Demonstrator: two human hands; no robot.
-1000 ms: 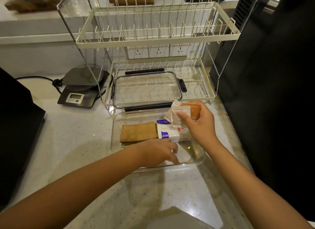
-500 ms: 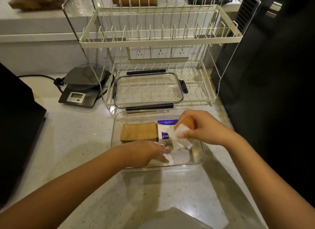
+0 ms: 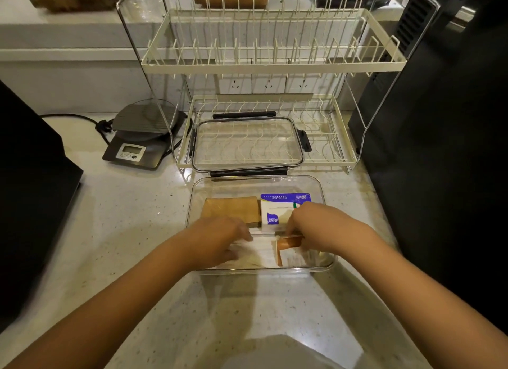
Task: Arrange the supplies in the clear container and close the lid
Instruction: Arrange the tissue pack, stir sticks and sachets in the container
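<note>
The clear container [image 3: 327, 264] sits open on the speckled counter [image 3: 132, 231] just below the middle of the view, and both hands are down inside it. In its far half a brown paper pack [image 3: 231, 210] lies at ten o'clock from the container's middle, with a white and blue tissue pack [image 3: 275, 207] touching it at one o'clock. The right hand [image 3: 324, 228] reaches in from five o'clock, fingers curled and pinching a bundle of orange and white sachets [image 3: 288, 249] against the near right floor. The left hand [image 3: 220, 239] comes in from seven o'clock, lying on white paper packets [image 3: 261, 251] at the near left; whether its fingers grip them cannot be told. At twelve o'clock from the container, its clear lid [image 3: 247, 146] with dark clips lies flat on the lower tier of a cream wire dish rack [image 3: 275, 66]. At ten o'clock stands a dark kitchen scale [image 3: 143, 140].
</note>
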